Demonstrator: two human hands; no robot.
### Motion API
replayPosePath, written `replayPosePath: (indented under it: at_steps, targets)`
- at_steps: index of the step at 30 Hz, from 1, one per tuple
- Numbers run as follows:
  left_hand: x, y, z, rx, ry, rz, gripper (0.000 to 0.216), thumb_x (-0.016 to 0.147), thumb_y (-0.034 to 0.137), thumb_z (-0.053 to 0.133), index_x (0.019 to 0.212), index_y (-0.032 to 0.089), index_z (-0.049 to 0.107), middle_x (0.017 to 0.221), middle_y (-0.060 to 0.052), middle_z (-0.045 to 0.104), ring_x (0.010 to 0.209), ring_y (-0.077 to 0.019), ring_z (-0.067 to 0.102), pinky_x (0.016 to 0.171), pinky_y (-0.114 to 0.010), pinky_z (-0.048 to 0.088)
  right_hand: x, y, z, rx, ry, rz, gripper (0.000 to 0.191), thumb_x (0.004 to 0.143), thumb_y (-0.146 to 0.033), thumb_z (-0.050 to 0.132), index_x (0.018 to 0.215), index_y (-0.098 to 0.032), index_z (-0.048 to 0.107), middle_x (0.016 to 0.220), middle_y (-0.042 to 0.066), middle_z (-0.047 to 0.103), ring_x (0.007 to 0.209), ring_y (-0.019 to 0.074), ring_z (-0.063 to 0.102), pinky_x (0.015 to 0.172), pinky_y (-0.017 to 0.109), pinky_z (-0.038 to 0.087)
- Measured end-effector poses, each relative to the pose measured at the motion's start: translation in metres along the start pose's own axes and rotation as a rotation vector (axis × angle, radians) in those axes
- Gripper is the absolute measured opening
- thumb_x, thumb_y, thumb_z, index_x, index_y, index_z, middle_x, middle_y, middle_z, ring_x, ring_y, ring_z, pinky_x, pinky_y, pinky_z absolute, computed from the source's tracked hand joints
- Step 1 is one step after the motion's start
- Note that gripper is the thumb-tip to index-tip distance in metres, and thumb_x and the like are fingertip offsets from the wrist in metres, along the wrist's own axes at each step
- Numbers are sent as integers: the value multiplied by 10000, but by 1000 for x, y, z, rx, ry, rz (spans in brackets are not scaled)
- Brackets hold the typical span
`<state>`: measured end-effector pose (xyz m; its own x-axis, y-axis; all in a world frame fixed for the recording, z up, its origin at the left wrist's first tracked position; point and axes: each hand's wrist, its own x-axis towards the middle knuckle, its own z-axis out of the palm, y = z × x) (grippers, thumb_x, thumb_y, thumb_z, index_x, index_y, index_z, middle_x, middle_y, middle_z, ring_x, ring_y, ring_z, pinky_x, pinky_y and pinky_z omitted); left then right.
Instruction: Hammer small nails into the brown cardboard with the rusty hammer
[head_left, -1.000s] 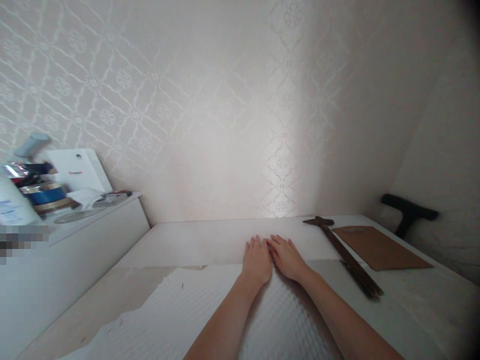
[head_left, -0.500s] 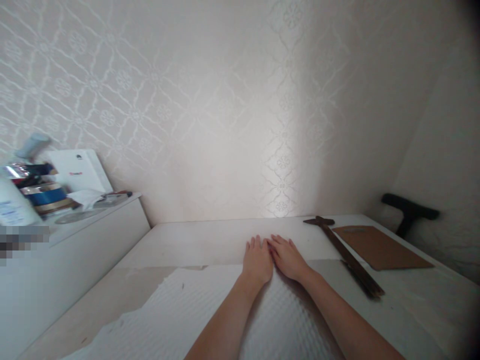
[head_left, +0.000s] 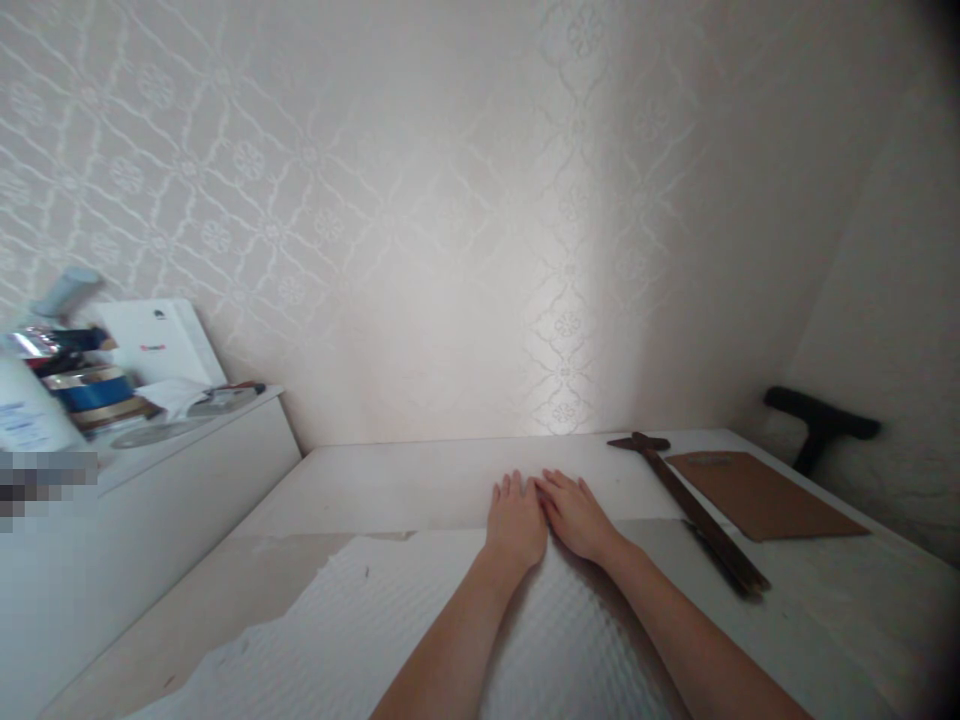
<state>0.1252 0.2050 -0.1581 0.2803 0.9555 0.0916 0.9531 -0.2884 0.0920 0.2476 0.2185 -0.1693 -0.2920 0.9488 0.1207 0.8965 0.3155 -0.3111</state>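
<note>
My left hand (head_left: 517,522) lies palm down on the white tabletop (head_left: 390,490), fingers stretched out and pointing away from me. Beside it rests my right hand (head_left: 574,515), also flat, its fingers angled to the left so that the fingertips of the two hands meet or nearly meet. Neither hand grips anything. Under the wrists and forearms spreads a white sheet (head_left: 360,620) with a raised, quilted-looking pattern and a ragged left edge. Its far edge ends about where the hands are, partly hidden by them.
To the right lie a long brown tool with a hammer-like head (head_left: 694,510) and a brown clipboard (head_left: 765,492). A black T-shaped armrest (head_left: 821,412) stands beyond the right edge. At left, a white cabinet (head_left: 202,480) carries a white box (head_left: 161,345), a tape roll (head_left: 94,392) and a bottle (head_left: 34,405).
</note>
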Motion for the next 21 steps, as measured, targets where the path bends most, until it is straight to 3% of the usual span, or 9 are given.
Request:
replayPosePath:
  at_steps: [21]
  targets:
    - [0,1,0,-4,-14,2,510,953,223,235,1420,69,367,1488,-203,326,1384,-294,300,1131,-440,248,1,1,0,-4,-10,2,482,936,-211,301,1388,-145,453,1484,139,380,1383,256,297,1109,510,209]
